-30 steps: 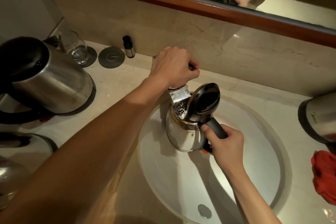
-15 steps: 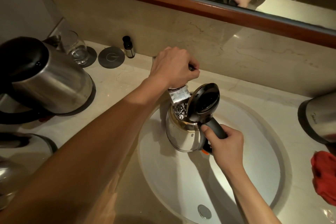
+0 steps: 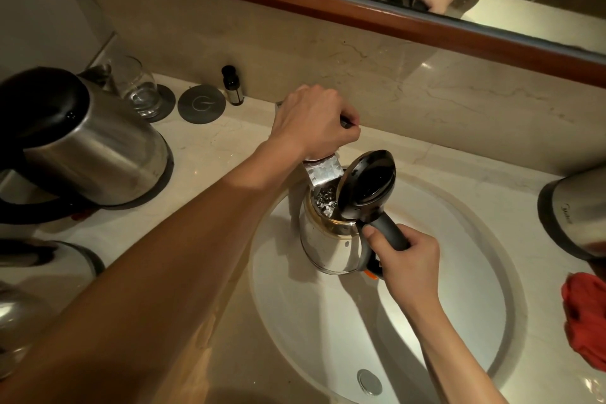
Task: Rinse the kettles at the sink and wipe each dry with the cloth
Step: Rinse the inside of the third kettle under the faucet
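on marble counter (image 3: 210, 154), white sink (image 3: 328, 321), wood-framed mirror (image 3: 360, 11)

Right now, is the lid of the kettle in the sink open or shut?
Open: the lid stands up, and water runs into the kettle.

— What is the person wearing on the arms?

— Nothing is showing there: both forearms are reaching in bare, no sleeve or cuff appearing anywhere.

— Anything on the left hand (image 3: 314, 121) or right hand (image 3: 408, 264)?

— No gloves; both wrists are showing bare, and the fingernails are looking short.
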Demonstrator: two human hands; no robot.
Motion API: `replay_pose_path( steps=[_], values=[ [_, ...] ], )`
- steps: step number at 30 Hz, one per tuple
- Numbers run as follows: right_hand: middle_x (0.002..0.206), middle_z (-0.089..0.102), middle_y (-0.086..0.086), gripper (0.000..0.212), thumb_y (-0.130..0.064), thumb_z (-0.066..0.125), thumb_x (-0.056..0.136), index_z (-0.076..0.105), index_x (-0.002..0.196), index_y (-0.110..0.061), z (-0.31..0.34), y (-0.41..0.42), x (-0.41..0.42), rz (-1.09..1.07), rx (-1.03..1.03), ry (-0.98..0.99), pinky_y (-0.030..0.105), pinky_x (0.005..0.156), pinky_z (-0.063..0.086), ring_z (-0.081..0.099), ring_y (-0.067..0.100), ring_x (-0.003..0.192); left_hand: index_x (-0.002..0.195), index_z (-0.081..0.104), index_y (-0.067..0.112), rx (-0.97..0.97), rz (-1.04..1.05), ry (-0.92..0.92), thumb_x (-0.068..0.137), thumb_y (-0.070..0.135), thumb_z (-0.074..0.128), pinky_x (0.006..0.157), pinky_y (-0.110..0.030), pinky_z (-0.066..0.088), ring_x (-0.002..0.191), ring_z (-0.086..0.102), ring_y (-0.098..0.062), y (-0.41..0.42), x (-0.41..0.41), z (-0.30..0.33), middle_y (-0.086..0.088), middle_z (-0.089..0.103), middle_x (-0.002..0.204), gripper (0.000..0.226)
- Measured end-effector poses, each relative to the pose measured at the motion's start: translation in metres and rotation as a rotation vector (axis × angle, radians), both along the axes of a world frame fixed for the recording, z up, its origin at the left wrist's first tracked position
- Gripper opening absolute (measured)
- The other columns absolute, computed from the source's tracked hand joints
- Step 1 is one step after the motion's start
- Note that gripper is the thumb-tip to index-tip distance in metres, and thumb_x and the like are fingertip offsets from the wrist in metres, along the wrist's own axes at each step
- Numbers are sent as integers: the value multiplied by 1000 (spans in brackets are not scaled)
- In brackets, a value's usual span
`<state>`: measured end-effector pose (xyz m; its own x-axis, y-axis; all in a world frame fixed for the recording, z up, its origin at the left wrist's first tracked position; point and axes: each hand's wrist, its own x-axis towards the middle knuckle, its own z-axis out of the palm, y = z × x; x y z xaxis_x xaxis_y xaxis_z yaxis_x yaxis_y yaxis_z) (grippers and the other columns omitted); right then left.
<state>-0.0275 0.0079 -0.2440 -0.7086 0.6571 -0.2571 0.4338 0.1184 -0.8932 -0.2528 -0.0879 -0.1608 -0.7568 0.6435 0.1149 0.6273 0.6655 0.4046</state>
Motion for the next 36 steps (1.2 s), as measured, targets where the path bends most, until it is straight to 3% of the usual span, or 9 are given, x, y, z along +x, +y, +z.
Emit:
replay_pose_path(
  steps=[12, 17, 22, 28, 36],
  values=[
    [54, 39, 3, 59, -54, 77, 63, 51, 59, -1, -2, 2, -1, -12, 2, 0, 60, 54, 50, 38, 20, 57, 96, 77, 37, 4, -6, -10, 86, 43, 59, 76, -28, 35, 92, 65, -20, 0, 0, 2, 13, 75, 92, 21],
    [53, 38, 1, 60, -55, 76, 62, 51, 59, -1, -2, 2, 0, 0, 19, 23, 42, 55, 41, 37, 18, 57, 95, 77, 37, 3, -7, -24, 86, 42, 59, 76, -28, 38, 90, 65, -21, 1, 0, 1, 12, 75, 90, 21],
    [53, 37, 2, 57, -54, 77, 63, 50, 60, -4, -3, 2, 0, -6, -2, 12, 58, 53, 50, 37, 20, 57, 92, 77, 37, 9, -4, -29, 82, 41, 60, 71, -27, 37, 88, 64, -22, 1, 0, 1, 12, 75, 86, 21],
    [53, 37, 1, 56, -54, 77, 63, 50, 59, -5, -2, 1, 0, -10, -3, 15, 57, 52, 49, 36, 19, 58, 84, 78, 33, 22, 2, -48, 75, 40, 62, 66, -25, 35, 79, 64, -19, 1, 0, 0, 11, 73, 75, 20],
    [52, 37, 3, 58, -56, 77, 63, 50, 58, -5, -7, 1, 2, -1, -11, 39, 39, 58, 38, 37, 18, 56, 79, 79, 30, 14, 25, -66, 75, 38, 63, 62, -24, 35, 75, 64, -17, 1, 0, 2, 10, 73, 72, 18]
  ],
)
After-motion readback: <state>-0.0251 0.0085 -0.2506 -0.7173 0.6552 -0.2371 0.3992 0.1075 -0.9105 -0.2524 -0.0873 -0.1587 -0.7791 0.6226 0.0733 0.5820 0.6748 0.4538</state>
